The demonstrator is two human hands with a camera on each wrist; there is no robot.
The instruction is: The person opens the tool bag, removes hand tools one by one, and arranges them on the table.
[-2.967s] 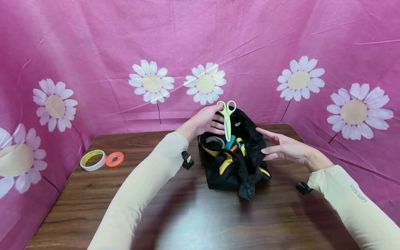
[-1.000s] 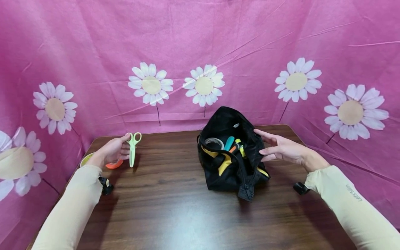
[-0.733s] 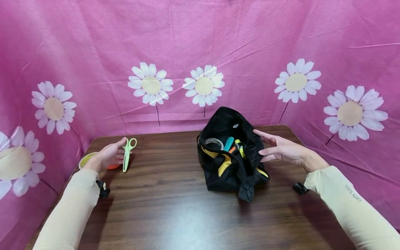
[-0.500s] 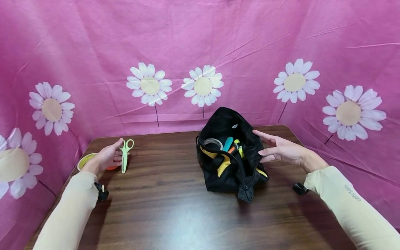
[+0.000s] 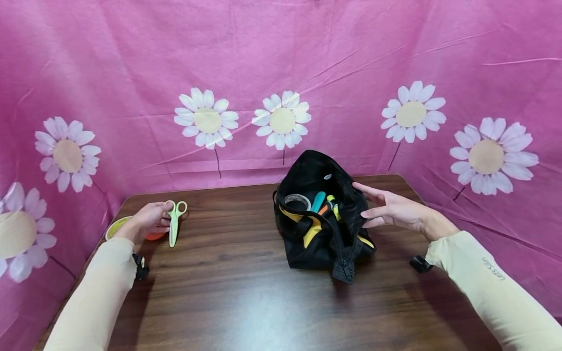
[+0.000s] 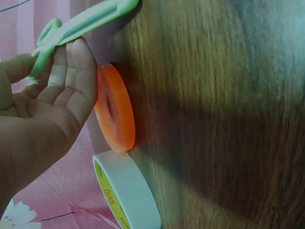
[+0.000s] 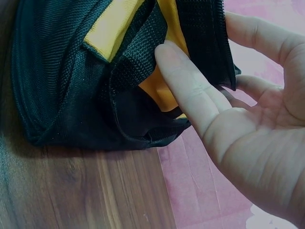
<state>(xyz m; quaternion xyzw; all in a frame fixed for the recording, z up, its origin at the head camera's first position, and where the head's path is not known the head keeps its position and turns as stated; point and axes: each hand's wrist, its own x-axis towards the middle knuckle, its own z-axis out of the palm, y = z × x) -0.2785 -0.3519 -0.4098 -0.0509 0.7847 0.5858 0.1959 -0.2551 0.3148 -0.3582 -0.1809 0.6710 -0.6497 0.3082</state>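
Observation:
My left hand [image 5: 151, 220] pinches pale green scissors [image 5: 174, 224] by a handle loop, blades pointing down, above the table's left side. Close below that hand is an orange tape roll [image 6: 116, 109], which touches a white tape roll [image 6: 131, 191] with a yellow core. Both are partly hidden by the hand in the head view. On the right, my right hand [image 5: 392, 210] holds the side rim of a black tool bag [image 5: 307, 256] with thumb and fingers spread along it. Inside the gaping bag show a tape roll [image 5: 297, 201], a teal handle [image 5: 318, 201] and yellow-green [image 5: 335, 208] and orange pieces.
A brown wooden table [image 5: 228, 273] carries everything. Behind it hangs a pink cloth [image 5: 246, 53] printed with white daisies. A black zip end tab [image 5: 344, 270] hangs down at the bag's front.
My left hand has carried the scissors out from over the bag to the left side, then lowered them slightly beside the tape rolls. My right hand has stayed at the bag.

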